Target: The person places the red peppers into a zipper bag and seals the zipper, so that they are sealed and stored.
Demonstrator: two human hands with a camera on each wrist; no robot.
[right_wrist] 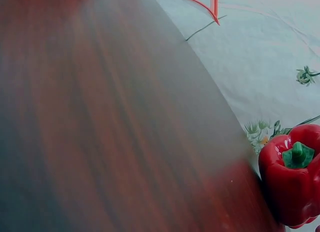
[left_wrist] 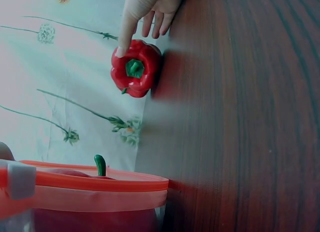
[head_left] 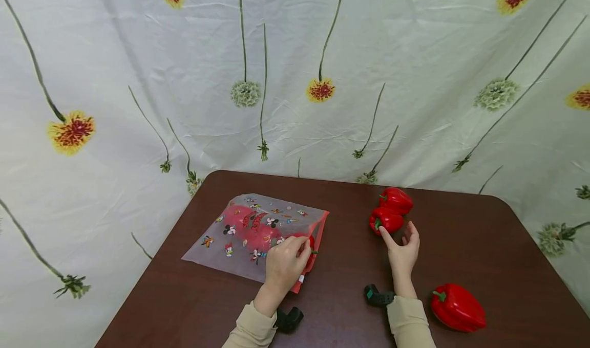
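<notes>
1. Bag (head_left: 216,253), see-through and printed with cartoon figures, lies on the left part of the dark table (head_left: 350,276), its orange-edged mouth turned toward the right hand (head_left: 403,253).
2. Inside it, rounded red shapes (head_left: 260,235) show through the plastic; their exact number cannot be told.
3. Just within the mouth sits a red pepper (head_left: 312,243), its green stem poking past the edge; the left wrist view shows this stem rising above the orange rim (left_wrist: 100,183), with a pale slider (left_wrist: 21,181) on that rim.
4. The left hand (head_left: 286,261) pinches the edge of the bag's mouth between thumb and fingers, and the mouth gapes.
5. Outside the bag, two peppers sit together toward the table's far edge: a nearer pepper (head_left: 391,219) and a farther pepper (head_left: 397,199) against it.
6. The right hand's thumb touches the nearer pepper beside its stem; its other fingers are spread, loosely bent, not closed round it.
7. Another pepper (head_left: 460,308) lies on its side, right of the right forearm.
</notes>
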